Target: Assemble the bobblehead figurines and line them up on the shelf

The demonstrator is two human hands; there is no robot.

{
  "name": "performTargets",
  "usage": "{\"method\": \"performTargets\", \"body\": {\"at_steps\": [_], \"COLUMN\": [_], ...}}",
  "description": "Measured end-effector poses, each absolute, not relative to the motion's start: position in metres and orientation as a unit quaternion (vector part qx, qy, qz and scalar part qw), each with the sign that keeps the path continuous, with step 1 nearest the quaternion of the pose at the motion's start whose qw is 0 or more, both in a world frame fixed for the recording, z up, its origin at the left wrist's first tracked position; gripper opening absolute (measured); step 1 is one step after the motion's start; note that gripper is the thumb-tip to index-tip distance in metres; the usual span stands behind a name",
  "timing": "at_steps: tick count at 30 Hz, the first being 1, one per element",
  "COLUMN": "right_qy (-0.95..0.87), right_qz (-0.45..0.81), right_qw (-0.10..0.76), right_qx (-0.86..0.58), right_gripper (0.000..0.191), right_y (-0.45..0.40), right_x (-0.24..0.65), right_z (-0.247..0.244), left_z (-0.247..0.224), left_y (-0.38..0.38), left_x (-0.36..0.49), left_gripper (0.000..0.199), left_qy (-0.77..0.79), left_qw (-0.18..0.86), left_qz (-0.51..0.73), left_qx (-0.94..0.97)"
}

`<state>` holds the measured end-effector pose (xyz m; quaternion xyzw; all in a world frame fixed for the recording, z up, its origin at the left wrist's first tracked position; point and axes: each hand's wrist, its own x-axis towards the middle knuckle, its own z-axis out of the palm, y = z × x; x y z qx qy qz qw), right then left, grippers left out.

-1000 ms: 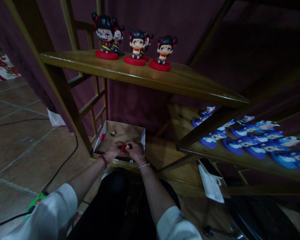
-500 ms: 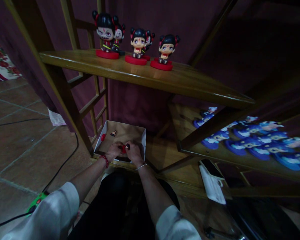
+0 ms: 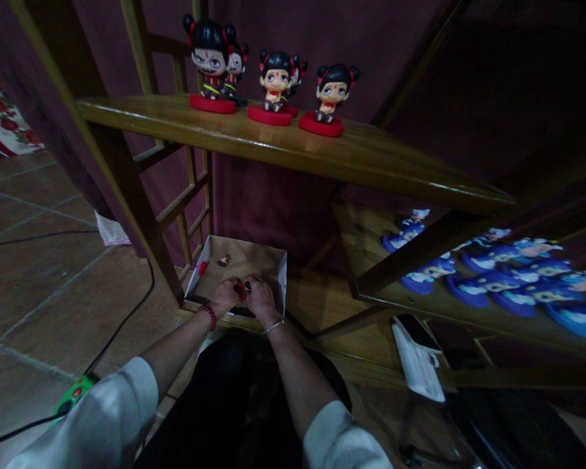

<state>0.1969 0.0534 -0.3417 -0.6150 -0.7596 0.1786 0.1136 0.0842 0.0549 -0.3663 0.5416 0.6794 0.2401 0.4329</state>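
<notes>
Both hands are low over a shallow white-edged cardboard box (image 3: 268,258), close together. My left hand (image 3: 226,295), with a red bead bracelet at the wrist, is closed on a small red base (image 3: 242,292). Closed too is my right hand (image 3: 260,297), its fingers on a small dark-haired figurine (image 3: 247,286) that touches the red base. Fingers hide most of both pieces. Inside the box, another small figurine (image 3: 223,260) lies at the back left, and a red piece (image 3: 202,268) rests by the left wall.
Above the box, a wooden shelf (image 3: 293,153) holds several figurines on red bases (image 3: 269,116). Several blue figurines (image 3: 478,286) stand on a lower shelf at the right. A phone (image 3: 417,331) lies on a white item. A green power strip (image 3: 75,393) with black cables is on the floor.
The view has shifted slightly. My hands stay together over the box, and the red base and figurine between them have turned a little, with less red showing.
</notes>
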Motion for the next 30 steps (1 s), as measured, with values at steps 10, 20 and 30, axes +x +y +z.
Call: {"method": "performTargets", "body": {"at_steps": [10,20,30], "right_qy": [-0.778,-0.795,-0.799], "right_qz": [0.165,0.179,0.187], "right_qw": [0.095,0.077,0.075], "right_qx": [-0.599,-0.575,-0.567], "right_gripper": [0.023,0.028,0.025], "right_y": [0.054,0.055,0.057], "right_x": [0.194,0.194,0.196], "right_z": [-0.343,-0.341,-0.339], "left_z": [-0.365,-0.352,-0.351], "left_y": [0.055,0.055,0.054], "left_x": [0.081,0.084,0.084], "left_gripper": [0.031,0.032,0.03], "left_qy": [0.684,0.702,0.7], "left_qw": [0.43,0.393,0.409], "left_qz": [0.228,0.162,0.166], "left_qx": [0.544,0.572,0.561]}}
